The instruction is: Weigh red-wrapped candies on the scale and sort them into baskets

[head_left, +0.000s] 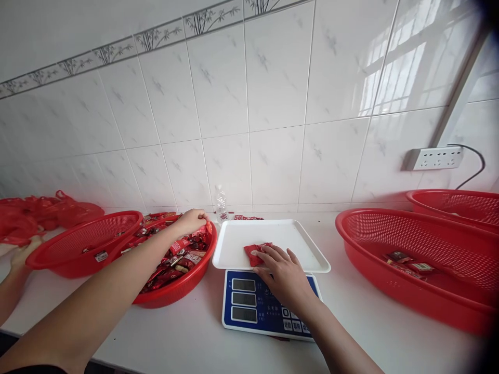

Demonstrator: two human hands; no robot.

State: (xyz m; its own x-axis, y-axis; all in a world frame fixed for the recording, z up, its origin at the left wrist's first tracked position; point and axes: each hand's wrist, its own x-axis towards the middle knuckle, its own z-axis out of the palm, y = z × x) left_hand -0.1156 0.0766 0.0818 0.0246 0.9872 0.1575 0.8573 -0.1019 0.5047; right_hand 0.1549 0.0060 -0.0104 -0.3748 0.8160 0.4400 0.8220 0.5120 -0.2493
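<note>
The right hand [281, 275] lies flat, fingers spread, fingertips pressing a red packet [255, 253] (glossy, crinkled wrapper) onto the white tray [273, 235]. The tray sits on a blue scale [253, 306]. Left of the tray, the left hand [192, 221] curls closed over sweets in a red basket [183, 283]. Another person's hand [23, 254] grips the basket further left [83, 244].

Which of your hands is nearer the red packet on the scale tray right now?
Right. The right hand has its fingertips on the red packet on the white tray; the left hand is off to the side, in the basket of snacks.
</note>
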